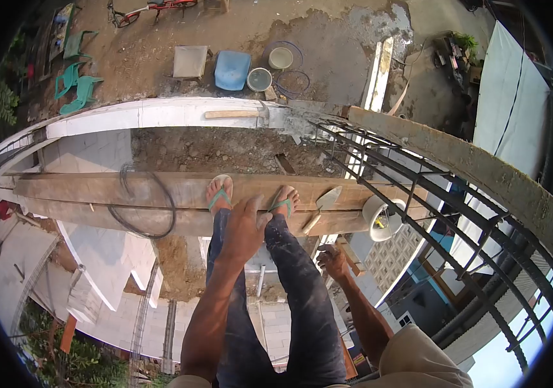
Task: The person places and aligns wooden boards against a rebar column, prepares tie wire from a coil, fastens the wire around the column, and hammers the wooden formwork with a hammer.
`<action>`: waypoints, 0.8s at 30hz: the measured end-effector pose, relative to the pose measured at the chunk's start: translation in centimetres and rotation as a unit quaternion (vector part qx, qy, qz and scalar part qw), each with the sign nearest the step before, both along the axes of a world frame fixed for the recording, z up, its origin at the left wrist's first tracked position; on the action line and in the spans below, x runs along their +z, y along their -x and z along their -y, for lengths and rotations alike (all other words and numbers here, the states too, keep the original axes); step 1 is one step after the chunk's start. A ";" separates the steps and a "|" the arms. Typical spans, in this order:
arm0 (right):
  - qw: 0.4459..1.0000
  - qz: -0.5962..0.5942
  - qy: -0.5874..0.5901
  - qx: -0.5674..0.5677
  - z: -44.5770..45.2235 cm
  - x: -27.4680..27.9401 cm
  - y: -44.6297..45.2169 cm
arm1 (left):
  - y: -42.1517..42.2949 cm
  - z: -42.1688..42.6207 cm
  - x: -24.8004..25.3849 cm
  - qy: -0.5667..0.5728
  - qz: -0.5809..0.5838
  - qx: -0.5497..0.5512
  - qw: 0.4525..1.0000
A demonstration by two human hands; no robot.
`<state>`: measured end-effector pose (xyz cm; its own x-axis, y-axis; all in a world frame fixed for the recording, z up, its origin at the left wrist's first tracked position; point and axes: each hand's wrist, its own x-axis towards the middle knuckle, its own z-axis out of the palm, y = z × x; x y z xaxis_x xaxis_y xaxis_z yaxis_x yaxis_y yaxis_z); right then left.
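My left hand (pixel 244 229) is raised over the gap between my two sandalled feet. Its fingers stretch forward, thumb apart, and nothing shows in it. Lower and to the right is my right hand (pixel 333 260), its fingers loosely bent and apart, with no object visible in it. Nearest to the right hand lies a pointing trowel (pixel 329 198) with a wooden handle, flat on the wooden planks (pixel 95 187) under my feet. Right of the trowel sits a white bucket (pixel 372 212) with something yellow inside. Neither hand touches the trowel or the bucket.
A coil of dark wire (pixel 174 210) lies across the planks at left. Rebar (pixel 418 176) runs along the right beside a concrete edge (pixel 457 152). Ahead is a white wall top (pixel 160 113) bearing a wood strip (pixel 232 114). Ground lies far below, with a blue tub (pixel 232 70).
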<state>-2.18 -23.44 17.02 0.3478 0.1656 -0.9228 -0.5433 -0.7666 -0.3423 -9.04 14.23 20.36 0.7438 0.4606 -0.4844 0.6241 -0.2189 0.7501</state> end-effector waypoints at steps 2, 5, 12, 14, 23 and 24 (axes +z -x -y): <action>0.996 0.003 0.040 0.076 1.3 -4.0 -0.8 | 5.3 -1.1 -3.3 0.013 -0.082 -0.044 0.996; 0.968 0.102 0.049 0.225 5.4 -10.8 -0.5 | 9.8 -4.0 -7.2 0.042 -0.171 -0.088 0.980; 0.949 0.167 0.068 0.259 5.7 -20.8 0.0 | 9.0 -11.9 -22.1 -0.064 -0.218 -0.201 0.953; 0.961 0.148 0.080 0.218 5.8 -23.2 1.3 | 7.0 -13.7 -26.4 -0.083 -0.201 -0.221 0.951; 0.980 0.161 0.080 0.088 5.5 -33.5 5.7 | -1.5 -16.4 -41.0 -0.197 -0.152 -0.275 0.929; 0.980 0.169 0.079 0.071 5.3 -34.4 5.8 | -2.4 -16.4 -42.1 -0.215 -0.160 -0.267 0.926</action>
